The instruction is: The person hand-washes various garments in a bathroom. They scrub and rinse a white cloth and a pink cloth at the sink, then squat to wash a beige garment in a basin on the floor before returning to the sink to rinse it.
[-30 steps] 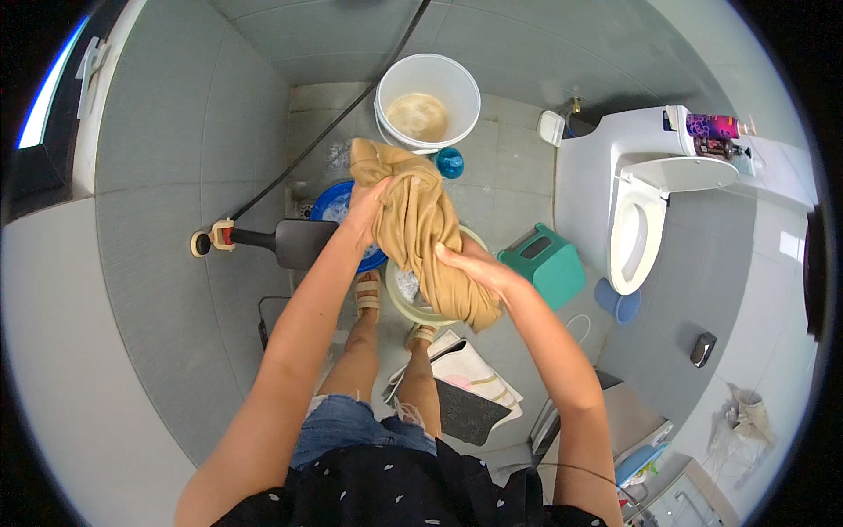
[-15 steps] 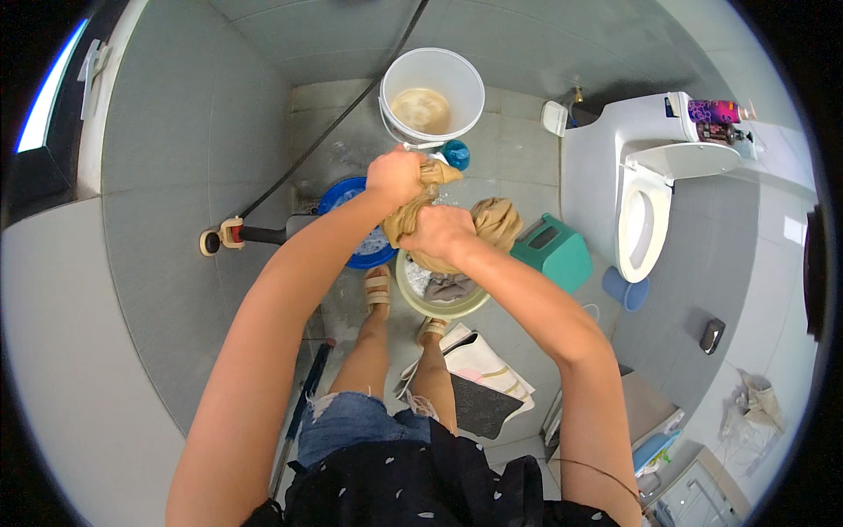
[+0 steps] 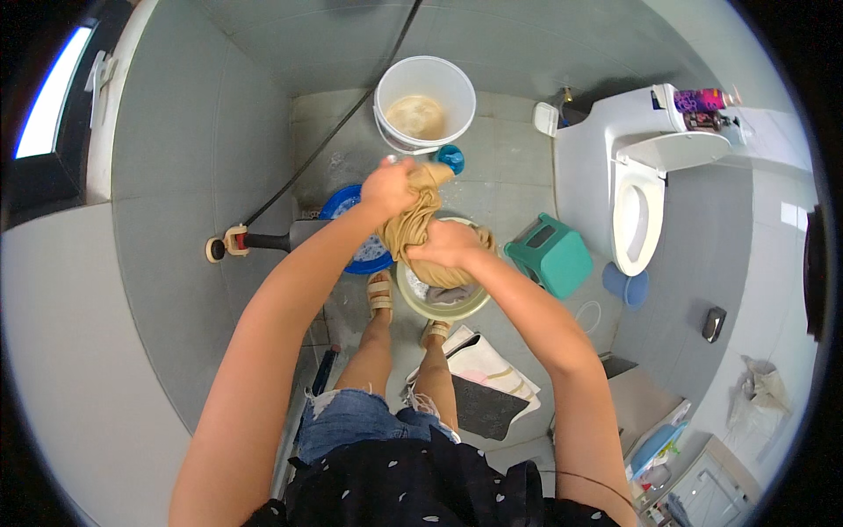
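A wet tan garment [image 3: 411, 220] hangs bunched and twisted between my two hands. My left hand [image 3: 388, 188] grips its upper end, close to the front of the white bucket. Lower down, my right hand [image 3: 446, 243] closes on the cloth above the cream basin [image 3: 475, 304]. The garment's lower folds sag over that basin. Dark grey cloth [image 3: 450, 294] and white suds show inside it. Partly behind my left forearm sits a blue basin [image 3: 376, 263] with sudsy water. What kind of garment it is, I cannot tell.
The white bucket [image 3: 463, 88] holds cloudy brownish water, with a blue container [image 3: 451, 158] beside it. A green stool [image 3: 562, 257] stands right of the basin, near the toilet [image 3: 584, 184]. Mats [image 3: 487, 406] lie near my feet. A dark hose [image 3: 329, 136] crosses the left side.
The garment looks less tightly bunched and hangs longer between my hands. My right hand has its fingers more spread along the cloth, and my left hand has shifted slightly left and down.
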A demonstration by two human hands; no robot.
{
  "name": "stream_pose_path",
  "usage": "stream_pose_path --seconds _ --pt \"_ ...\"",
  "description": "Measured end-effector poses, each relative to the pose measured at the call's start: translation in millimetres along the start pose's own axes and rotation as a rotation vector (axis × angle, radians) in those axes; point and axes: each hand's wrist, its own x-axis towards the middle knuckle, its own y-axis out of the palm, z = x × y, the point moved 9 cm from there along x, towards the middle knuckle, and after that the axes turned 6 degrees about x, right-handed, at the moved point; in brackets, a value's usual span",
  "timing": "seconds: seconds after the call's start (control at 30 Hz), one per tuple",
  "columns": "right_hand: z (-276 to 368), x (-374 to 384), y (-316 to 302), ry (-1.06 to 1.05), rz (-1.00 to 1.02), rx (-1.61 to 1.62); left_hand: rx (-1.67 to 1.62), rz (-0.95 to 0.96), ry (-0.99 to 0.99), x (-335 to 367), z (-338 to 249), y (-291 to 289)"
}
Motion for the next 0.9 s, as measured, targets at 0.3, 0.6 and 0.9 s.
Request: stream_pose_path --seconds 0.3,0.6,0.9 --pt "-84 -84 -3 -0.105 -0.48 1.219 -1.569 0.315 -0.67 -116 -10 88" --pt "-115 -214 27 -0.15 -0.819 1.663 -2.228 0.797 -0.496 -201 -159 165" --pt "-175 -423 62 -0.005 -0.963 0.93 -1.901 1.004 -0.064 -230 -332 161"
